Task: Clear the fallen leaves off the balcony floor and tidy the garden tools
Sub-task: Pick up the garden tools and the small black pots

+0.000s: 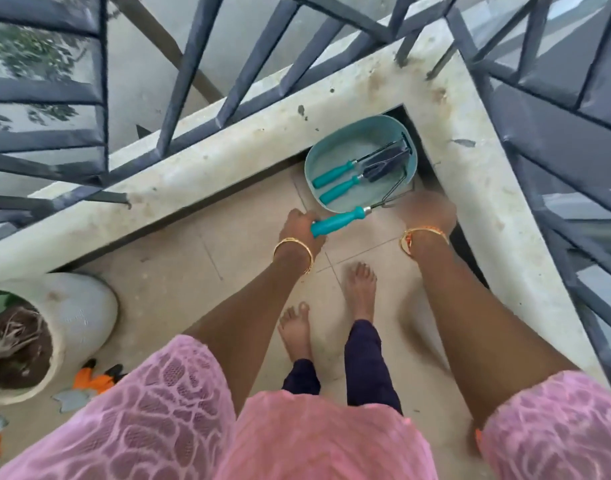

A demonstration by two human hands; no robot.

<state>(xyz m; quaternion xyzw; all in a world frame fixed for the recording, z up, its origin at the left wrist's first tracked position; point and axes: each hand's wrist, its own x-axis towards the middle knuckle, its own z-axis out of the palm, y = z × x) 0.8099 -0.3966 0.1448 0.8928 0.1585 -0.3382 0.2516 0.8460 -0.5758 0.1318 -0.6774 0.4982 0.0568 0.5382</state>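
A teal oval bucket stands on the tiled floor in the balcony corner. Two garden tools with teal handles lie inside it, their dark metal heads toward the far rim. My left hand grips the end of a third teal-handled tool, which lies across the bucket's near rim. Its metal prongs point toward my right hand. That hand is at the bucket's right side near the wire handle; its fingers are blurred and I cannot see whether they hold anything.
A low concrete ledge with a dark metal railing borders the corner. A white plant pot stands at the left, with orange and grey gloves on the floor beside it. My bare feet stand on the tiles.
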